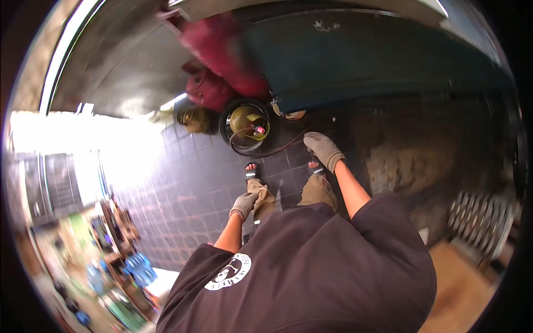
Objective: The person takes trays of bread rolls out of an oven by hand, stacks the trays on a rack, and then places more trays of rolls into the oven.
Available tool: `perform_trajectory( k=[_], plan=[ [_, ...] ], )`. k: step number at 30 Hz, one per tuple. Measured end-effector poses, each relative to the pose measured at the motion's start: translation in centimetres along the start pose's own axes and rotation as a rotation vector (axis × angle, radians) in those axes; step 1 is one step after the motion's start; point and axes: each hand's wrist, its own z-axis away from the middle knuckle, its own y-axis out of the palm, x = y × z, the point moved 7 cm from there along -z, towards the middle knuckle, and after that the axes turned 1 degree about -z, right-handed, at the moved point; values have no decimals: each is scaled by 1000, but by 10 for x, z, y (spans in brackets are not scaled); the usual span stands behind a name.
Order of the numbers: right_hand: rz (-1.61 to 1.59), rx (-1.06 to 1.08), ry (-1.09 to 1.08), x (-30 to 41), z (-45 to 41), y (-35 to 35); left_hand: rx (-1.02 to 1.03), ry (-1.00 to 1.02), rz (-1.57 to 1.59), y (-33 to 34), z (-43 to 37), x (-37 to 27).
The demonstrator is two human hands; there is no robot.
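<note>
My left hand (244,204), in a grey knit glove, hangs beside my left trouser leg (262,197). Its fingers are partly hidden, so a grip on the cloth cannot be confirmed. Farther forward, my right hand (322,146), gloved alike, is above my right foot. A thin dark hose (272,155) curves across the floor up to its fingertips; whether they grip it is unclear. The hose's other end joins a valve fitting with a pinkish-red knob (260,130) on a yellow-green gas cylinder (241,118). That cylinder stands in a round black tub (223,125).
Another yellow-green cylinder (195,120) stands left of the tub, with blurred large red objects (208,89) behind. A dark green panel (366,62) rises ahead. Dark tiles (191,195) cover the floor. Blue water bottles (140,268) are at lower left, a slatted metal object (481,220) at right.
</note>
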Motion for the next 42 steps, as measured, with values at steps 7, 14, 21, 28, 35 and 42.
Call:
perform_trajectory(
  k=[7, 14, 21, 28, 35, 42],
  plan=[
    [-961, -862, 363, -225, 88, 51, 289, 293, -984, -120, -137, -104],
    [-1360, -1095, 563, -379, 140, 246, 219, 494, -1873, -156, -248, -180],
    [-1774, -985, 301, -431, 46, 388, 179, 801, -1480, 19, -278, -183],
    [-1959, -887, 243, -477, -75, 431, 19, 1299, -1832, 96, -396, -166],
    [-2082, -909, 55, -494, -95, 416, 108, 1364, -1966, 121, -440, -152],
    [-2144, -930, -202, -493, -87, 402, 22, 1353, -2157, 113, -472, -151]
  ],
)
